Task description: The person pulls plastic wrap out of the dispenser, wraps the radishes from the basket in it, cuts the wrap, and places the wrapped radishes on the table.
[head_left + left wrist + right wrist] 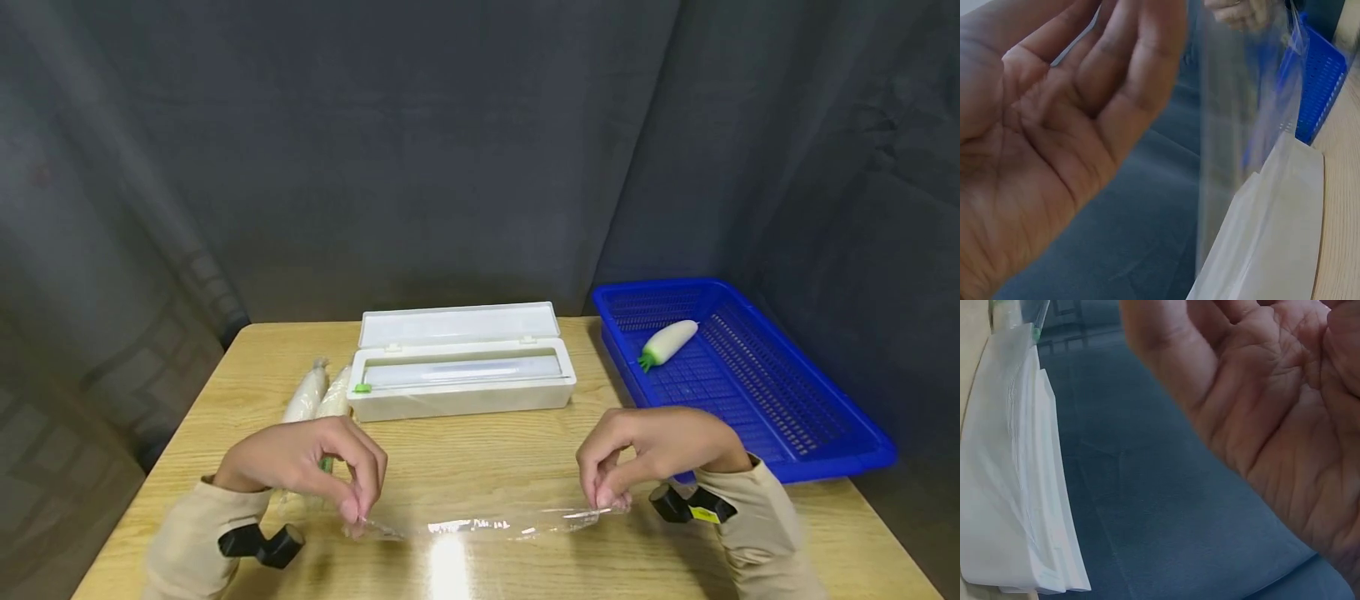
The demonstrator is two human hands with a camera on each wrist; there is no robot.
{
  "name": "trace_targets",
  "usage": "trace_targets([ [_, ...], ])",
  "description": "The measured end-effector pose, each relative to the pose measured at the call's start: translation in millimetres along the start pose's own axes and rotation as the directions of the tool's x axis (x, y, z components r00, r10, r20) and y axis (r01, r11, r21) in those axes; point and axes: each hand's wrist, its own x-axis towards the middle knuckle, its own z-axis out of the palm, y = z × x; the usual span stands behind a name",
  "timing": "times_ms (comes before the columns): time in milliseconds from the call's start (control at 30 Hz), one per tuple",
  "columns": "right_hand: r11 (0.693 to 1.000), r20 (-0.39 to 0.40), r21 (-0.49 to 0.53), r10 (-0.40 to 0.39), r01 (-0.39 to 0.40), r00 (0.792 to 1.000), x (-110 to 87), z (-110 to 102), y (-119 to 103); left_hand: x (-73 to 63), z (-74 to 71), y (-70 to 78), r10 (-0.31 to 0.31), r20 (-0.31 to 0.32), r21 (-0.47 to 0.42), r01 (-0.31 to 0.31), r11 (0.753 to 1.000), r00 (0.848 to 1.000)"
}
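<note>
A clear sheet of plastic wrap (pixel 487 527) stretches above the front of the table between both hands. My left hand (pixel 322 462) pinches its left end between thumb and fingertips, and my right hand (pixel 652 454) pinches the other end. In the left wrist view the see-through wrap (pixel 1244 87) hangs beside the left hand (pixel 1066 119); that hand's fingertips are out of frame. The right wrist view shows mostly the palm of the right hand (pixel 1272 412). Beyond the hands stands a white plastic wrap dispenser (pixel 461 403), its lid (pixel 459 324) raised and a roll inside.
Two wrapped white radishes (pixel 306 397) lie left of the dispenser, partly behind the left hand. At the right, a blue plastic basket (pixel 720 404) holds one white radish (pixel 670 342) with a green top. A dark curtain (pixel 450 150) hangs behind the wooden table (pixel 487 467).
</note>
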Motion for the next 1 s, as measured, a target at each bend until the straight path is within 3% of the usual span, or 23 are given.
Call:
trace_targets([
  [233, 0.989, 0.060, -0.145, -0.010, 0.019, 0.998, 4.7, 0.2, 7.8, 6.2, 4.9, -2.9, -0.097, 0.107, 0.035, 0.094, 0.995, 0.989],
  [467, 0.989, 0.098, -0.127, 0.095, -0.082, 0.991, 9.5, 5.2, 13.8, 11.6, 12.5, -6.6, -0.155, 0.160, 0.045, 0.150, 0.988, 0.975],
  [633, 0.975, 0.144, -0.159, 0.179, -0.156, 0.973, 13.8, 8.1, 17.3, 13.2, 15.0, -11.2, -0.236, 0.203, 0.061, 0.228, 0.972, 0.950],
  [733, 0.963, 0.172, -0.170, 0.238, -0.209, 0.956, 17.5, 10.5, 21.1, 15.5, 17.6, -14.5, -0.305, 0.223, 0.001, 0.312, 0.950, 0.926],
  [900, 0.949, 0.197, -0.127, 0.308, -0.288, 0.931, 22.5, 14.9, 29.8, 17.2, 24.0, -19.4, -0.387, 0.215, -0.080, 0.411, 0.908, 0.897],
  [1000, 0.939, 0.182, -0.093, 0.343, -0.331, 0.922, 22.9, 15.9, 32.8, 16.3, 25.6, -20.0, -0.415, 0.156, -0.056, 0.428, 0.902, 0.896],
])
